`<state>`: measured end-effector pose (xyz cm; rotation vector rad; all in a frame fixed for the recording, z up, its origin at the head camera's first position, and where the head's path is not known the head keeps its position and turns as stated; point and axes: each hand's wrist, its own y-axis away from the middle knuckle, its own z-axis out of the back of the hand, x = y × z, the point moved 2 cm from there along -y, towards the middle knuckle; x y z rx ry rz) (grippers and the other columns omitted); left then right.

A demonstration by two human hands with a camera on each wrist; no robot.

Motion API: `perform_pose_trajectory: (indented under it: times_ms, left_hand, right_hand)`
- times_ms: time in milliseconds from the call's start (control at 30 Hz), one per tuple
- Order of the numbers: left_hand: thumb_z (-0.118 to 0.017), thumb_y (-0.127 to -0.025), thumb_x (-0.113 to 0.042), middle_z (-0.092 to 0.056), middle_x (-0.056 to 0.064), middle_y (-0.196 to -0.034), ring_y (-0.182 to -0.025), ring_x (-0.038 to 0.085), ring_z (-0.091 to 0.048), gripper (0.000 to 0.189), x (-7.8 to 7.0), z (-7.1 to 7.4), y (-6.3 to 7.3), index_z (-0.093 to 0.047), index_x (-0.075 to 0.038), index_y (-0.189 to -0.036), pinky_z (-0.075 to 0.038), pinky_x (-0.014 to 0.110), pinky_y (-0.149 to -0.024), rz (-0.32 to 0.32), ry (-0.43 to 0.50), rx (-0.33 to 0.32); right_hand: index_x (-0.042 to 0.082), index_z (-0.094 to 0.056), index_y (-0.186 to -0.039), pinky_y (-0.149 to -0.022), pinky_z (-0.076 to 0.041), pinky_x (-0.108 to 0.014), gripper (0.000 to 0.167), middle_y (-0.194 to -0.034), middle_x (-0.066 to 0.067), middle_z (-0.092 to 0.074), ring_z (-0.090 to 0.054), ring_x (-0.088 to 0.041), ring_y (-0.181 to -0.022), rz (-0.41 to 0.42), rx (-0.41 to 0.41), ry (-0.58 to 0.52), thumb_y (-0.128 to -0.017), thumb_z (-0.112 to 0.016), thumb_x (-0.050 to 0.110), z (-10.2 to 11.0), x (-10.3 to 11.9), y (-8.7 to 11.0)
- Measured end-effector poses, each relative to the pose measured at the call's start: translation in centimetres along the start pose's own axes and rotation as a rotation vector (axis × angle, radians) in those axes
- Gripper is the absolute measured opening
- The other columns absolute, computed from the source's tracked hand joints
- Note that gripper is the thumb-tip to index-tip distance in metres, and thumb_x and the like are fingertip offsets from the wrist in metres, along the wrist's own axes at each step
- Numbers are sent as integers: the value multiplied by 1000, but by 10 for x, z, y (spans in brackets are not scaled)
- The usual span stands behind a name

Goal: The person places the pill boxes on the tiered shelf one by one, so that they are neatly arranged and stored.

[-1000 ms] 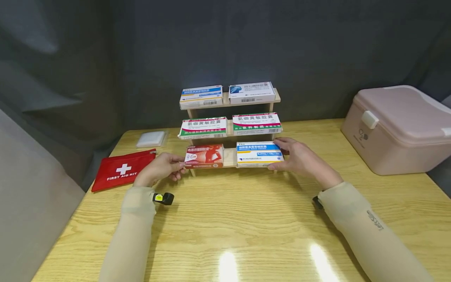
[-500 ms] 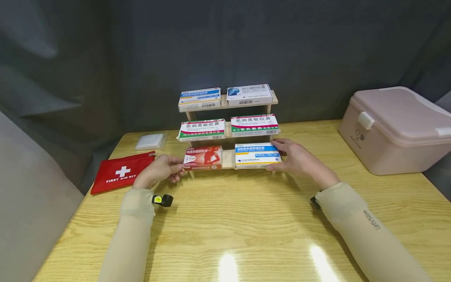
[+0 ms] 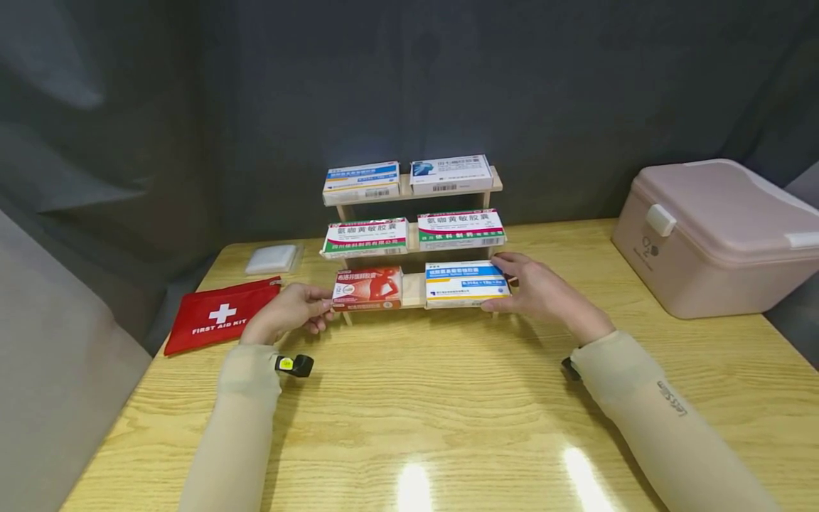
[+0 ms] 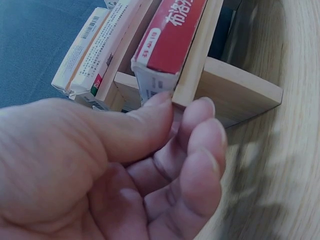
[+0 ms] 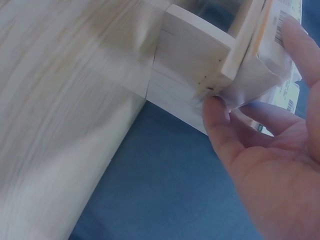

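A three-tier wooden shelf (image 3: 414,289) carries two medicine boxes on each step. At the bottom left lies a red box (image 3: 367,288); a blue-and-white medicine box (image 3: 467,284) is at the bottom right. With thumb and curled fingers, my left hand (image 3: 291,313) pinches the left end of the lowest shelf board, thumb tip against the red box's white end (image 4: 155,82). My right hand (image 3: 540,291) grips the right end of the blue-and-white box, thumb at its front and fingers behind. One right fingertip (image 5: 215,105) meets the corner of the shelf board.
Green-and-white boxes (image 3: 367,238) fill the middle step, and a blue-and-white box (image 3: 361,183) and a white box (image 3: 451,174) the top. A red first aid pouch (image 3: 205,306) and white pack (image 3: 271,259) lie left. A pink lidded case (image 3: 723,235) stands right.
The head view has shifted slightly, so everything appears a little lower and further left. Both hands keep their places at the shelf and boxes.
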<state>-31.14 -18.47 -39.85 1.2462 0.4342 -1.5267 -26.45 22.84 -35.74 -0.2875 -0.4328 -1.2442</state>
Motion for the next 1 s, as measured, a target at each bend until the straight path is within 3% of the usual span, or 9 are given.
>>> perform_pose_trajectory:
  times_ms: [333, 500, 633, 767, 1000]
  left_hand:
    - [-58, -101, -11, -65, 25, -101, -70, 21, -61, 35, -2, 1, -3, -56, 5, -131, -56, 30, -66, -7, -47, 4]
    - [-59, -101, -13, -66, 24, -100, -68, 20, -62, 35, -4, -3, -7, -58, 6, -130, -55, 30, -66, -20, -84, 2]
    - [-60, -100, -16, -65, 25, -103, -72, 23, -63, 37, -8, 4, 0, -58, 5, -130, -56, 32, -68, 6, -125, -27]
    - [-57, -102, -20, -64, 23, -106, -80, 29, -63, 39, -19, 21, 15, -56, 5, -133, -55, 38, -75, 11, -247, -105]
    - [-56, -102, -38, -61, 19, -122, -99, 33, -59, 53, -53, 44, 42, -53, -2, -140, -53, 46, -84, -181, -555, -331]
  right_hand:
    - [3, -29, -154, -104, -37, -60, 103, -158, -25, -22, -44, -47, -130, 0, -5, -18, -81, -72, 62, 19, -8, 12]
    - [4, -32, -154, -100, -39, -62, 92, -157, -24, -26, -45, -47, -128, 0, -71, 4, -88, -69, 56, 39, -5, 22]
    - [4, -34, -153, -97, -42, -60, 84, -156, -22, -28, -50, -45, -123, 32, -117, 40, -91, -68, 51, 51, -5, 28]
    - [4, -37, -151, -100, -39, -60, 81, -155, -22, -31, -46, -45, -129, 68, -139, 78, -91, -68, 48, 60, -6, 35]
    - [1, -43, -147, -101, -36, -61, 76, -149, -25, -37, -40, -46, -131, 76, -198, 126, -91, -71, 44, 68, -25, 50]
